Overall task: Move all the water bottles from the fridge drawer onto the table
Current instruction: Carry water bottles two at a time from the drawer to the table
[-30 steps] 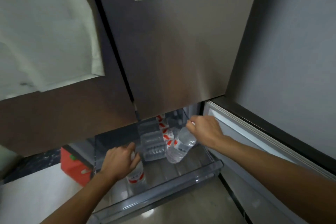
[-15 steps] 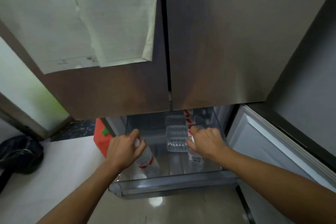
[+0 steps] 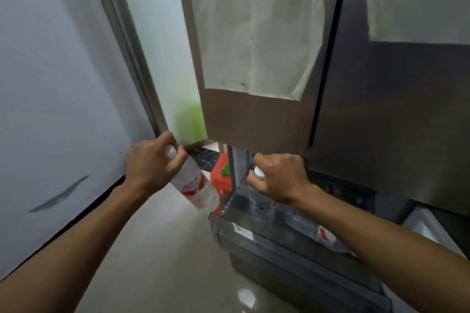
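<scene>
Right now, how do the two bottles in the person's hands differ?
The left bottle tilts, its base out over the floor; the right bottle hangs upright in the fridge drawer. The left bottle's red label shows plainly; the right bottle's is dim and blurred. Both are clear, white-capped, gripped near the cap.

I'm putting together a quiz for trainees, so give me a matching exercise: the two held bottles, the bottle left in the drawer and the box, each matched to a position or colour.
Things:
1. left-hand bottle
2. right-hand bottle
3. drawer bottle
4. box

Position or colour:
A. lying on its side
B. red
C. upright, gripped at the cap
D. tilted, out over the floor

Pairs: 1-D, 2-C, 3-A, 4-B
</scene>
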`<state>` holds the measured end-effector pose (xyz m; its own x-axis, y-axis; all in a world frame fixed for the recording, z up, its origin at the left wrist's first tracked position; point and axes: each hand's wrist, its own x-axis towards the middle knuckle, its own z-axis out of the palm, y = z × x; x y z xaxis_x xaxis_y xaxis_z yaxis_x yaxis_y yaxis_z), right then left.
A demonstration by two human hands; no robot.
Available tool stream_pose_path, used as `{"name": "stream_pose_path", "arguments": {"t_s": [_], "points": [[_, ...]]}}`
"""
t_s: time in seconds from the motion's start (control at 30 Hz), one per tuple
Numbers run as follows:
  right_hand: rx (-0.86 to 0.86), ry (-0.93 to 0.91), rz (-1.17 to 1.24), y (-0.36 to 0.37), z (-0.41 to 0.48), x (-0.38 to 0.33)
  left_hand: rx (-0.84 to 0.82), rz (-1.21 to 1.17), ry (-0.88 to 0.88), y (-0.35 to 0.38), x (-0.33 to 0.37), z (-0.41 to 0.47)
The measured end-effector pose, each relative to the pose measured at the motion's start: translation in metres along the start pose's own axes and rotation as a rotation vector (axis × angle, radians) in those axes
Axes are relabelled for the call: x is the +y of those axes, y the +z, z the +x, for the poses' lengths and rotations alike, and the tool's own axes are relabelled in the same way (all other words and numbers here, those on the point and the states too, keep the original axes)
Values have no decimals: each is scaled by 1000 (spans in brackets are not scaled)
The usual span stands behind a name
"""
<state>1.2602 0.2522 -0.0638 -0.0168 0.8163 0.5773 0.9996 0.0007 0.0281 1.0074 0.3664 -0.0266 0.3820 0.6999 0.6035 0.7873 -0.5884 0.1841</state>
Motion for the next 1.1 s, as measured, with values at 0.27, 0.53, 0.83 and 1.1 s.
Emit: {"name": "stream_pose_path", "arguments": {"t_s": [0.27, 0.53, 0.83, 1.1], "points": [[-68, -294, 160, 26, 49, -175, -15, 257, -268, -108, -99, -121], [-220, -592, 328, 65, 32, -409, -267, 471, -558, -206, -244, -299], [-316, -842, 498, 68, 21, -674, -297, 618, -878, -327, -360, -449], [-341, -1141, 561, 97, 23, -866, -228, 619, -1155, -379, -462, -543]]}}
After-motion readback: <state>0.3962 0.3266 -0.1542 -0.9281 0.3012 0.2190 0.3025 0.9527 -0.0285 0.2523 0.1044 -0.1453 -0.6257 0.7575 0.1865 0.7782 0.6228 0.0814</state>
